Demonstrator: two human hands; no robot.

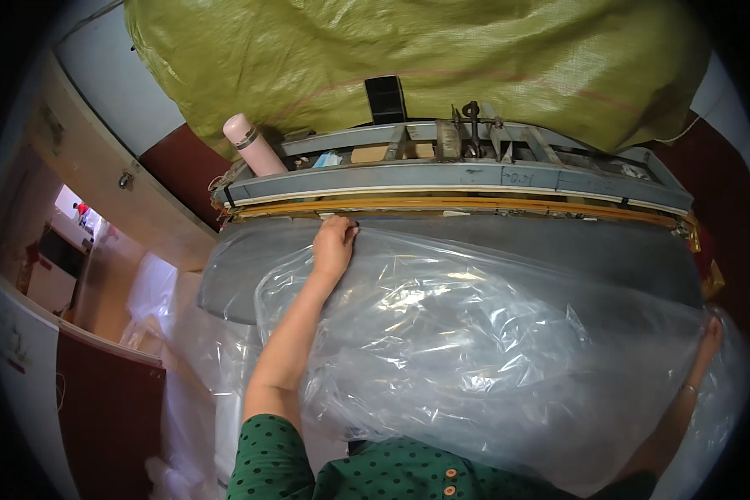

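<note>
Clear plastic sheet lies lengthwise, roughly 9-to-3 o'clock; left hand pinches its 11-o'clock edge, right hand its 3-o'clock end.

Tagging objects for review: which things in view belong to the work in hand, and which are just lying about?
Apparently in the work:
clear plastic sheet
left hand, at its far edge
right hand, holding its right side
dark grey surface beneath
grey metal frame beyond

Seemingly just lying about:
pink bottle
flat black object
yellow-green tarp

This is looking like a workshop: a metal frame is spanning the upper centre, clear film draping the worktop below.
</note>
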